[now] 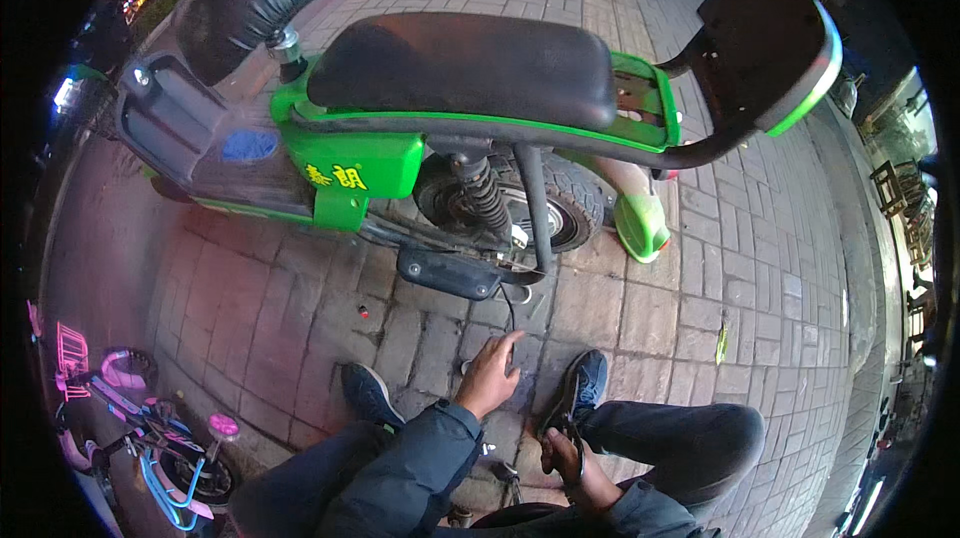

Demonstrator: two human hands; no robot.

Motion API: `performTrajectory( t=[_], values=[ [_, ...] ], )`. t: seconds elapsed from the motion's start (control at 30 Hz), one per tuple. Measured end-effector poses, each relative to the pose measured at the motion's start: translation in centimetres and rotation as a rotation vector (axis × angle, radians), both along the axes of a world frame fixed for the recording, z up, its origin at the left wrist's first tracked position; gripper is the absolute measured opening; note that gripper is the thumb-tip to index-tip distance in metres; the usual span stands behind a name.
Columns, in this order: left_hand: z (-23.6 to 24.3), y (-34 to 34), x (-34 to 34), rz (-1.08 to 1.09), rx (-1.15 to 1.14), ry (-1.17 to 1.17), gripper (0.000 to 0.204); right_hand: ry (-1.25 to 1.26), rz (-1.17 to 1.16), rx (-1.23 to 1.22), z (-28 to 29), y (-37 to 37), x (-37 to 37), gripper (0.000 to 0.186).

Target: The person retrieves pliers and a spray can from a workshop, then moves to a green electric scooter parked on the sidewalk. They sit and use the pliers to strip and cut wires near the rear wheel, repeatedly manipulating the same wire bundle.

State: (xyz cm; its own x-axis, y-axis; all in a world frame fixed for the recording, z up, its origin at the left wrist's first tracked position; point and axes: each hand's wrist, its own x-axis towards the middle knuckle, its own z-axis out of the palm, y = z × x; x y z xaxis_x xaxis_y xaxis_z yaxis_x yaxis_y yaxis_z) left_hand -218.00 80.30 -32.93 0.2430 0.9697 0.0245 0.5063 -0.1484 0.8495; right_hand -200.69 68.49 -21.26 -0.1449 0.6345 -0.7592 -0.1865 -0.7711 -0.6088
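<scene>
Scooter: green and black scooter (400,158), standing side-on in front of the person, rear wheel (565,206) to the right of centre.
Cable: thin black cable (511,310), hanging from the black case (448,274) low on the near side, its lower end at the left hand.
Left hand: left hand (488,375) below the case, forefinger extended by the cable (whether the fingers pinch it cannot be told).
Right hand: right hand (578,466) above the paving near the right shoe (590,378), fingers curled around a dark slim object (566,427), too blurred to identify.
Cable risk: a hard pull could, in my judgement, strain it where it leaves the case; slack could catch on the frame.
Hand risk: fingers could scrape the metalwork should the scooter tip or roll.
Paving: grey brick paving (740,268), with a small red item (363,312) and a yellow-green strip (721,344) lying on it.
Surroundings: outdoors, dark, lit by lamps; child's bike (165,428) at lower left, chairs (887,188) at the right edge.
</scene>
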Motion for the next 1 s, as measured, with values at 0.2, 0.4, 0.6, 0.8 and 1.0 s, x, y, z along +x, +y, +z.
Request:
performTrajectory(
  t=[0.2,0.4,0.6,0.8,1.0],
  values=[
    [4.0,1.7,0.0,-0.041,-0.124,-0.230,0.041,-0.060,0.047,0.273,2.5,0.3,-0.6,0.036],
    [11.6,1.5,-6.6,-0.213,-0.255,0.042,0.080,-0.112,0.013,0.435,12.1,1.9,2.5,0.026],
    [20.0,-1.6,-20.3,0.045,0.001,0.323,0.055,-0.592,0.285,0.864,16.9,6.0,6.9,0.048],
    [24.8,-8.9,-25.5,0.413,-0.163,0.318,0.044,-0.344,-0.169,0.964,12.4,12.6,5.5,0.039],
    [25.3,-9.0,-21.3,0.232,-0.312,0.444,0.037,-0.170,-0.191,0.996,13.3,16.2,9.5,0.035]
  ],
)
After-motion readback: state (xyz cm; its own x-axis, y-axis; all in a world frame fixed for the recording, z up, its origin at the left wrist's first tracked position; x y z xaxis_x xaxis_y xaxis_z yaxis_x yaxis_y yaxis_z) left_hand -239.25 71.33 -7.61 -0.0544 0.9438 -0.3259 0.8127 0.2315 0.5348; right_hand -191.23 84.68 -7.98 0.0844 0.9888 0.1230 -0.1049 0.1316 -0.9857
